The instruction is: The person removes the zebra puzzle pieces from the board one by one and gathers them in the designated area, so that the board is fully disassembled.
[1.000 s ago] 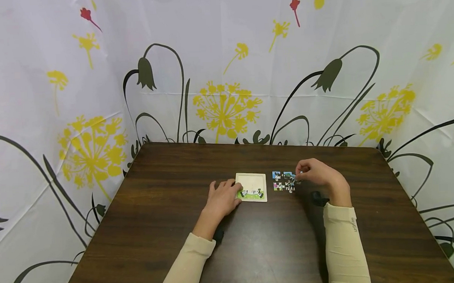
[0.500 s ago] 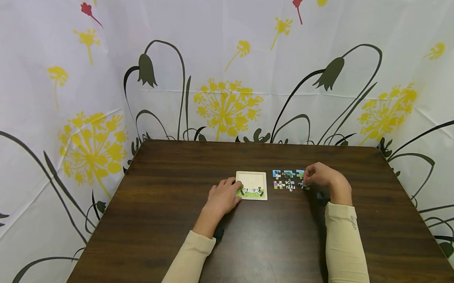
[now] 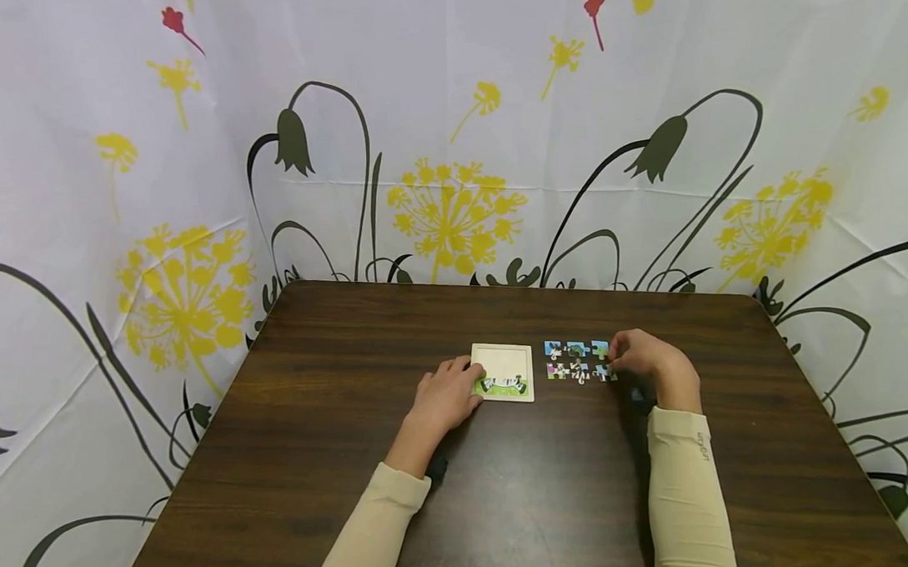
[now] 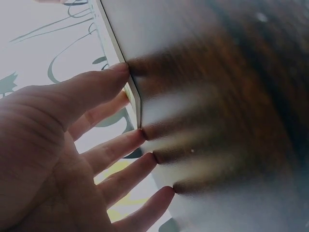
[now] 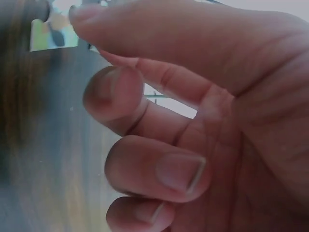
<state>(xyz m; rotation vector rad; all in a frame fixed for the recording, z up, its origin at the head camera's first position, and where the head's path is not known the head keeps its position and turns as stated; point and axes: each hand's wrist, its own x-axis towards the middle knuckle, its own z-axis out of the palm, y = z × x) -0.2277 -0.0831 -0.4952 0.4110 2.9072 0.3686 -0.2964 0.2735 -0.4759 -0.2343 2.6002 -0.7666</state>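
My left hand (image 3: pixel 444 392) rests at the left edge of a square wooden puzzle tray (image 3: pixel 502 348). In the left wrist view, its thumb touches the tray's edge, with the other fingers spread and fingertips on the table. A strip of zebra picture on green fills the tray's lower part; bare wood shows above. To the right lie several jigsaw puzzle pieces (image 3: pixel 577 350) in two rows. My right hand (image 3: pixel 644 354) pinches at the right-end puzzle piece (image 5: pixel 41 38) with thumb and forefinger, other fingers curled. The thumb partly hides the contact in the right wrist view.
Everything sits on a dark wood-grain table (image 3: pixel 314 372). A white curtain (image 3: pixel 446 67) printed with flowers hangs behind it and along both sides. Dark wrist devices show under both wrists.
My right hand has moved a little to the right along the puzzle pieces, uncovering the right-end column. The left hand and the tray stay in place.
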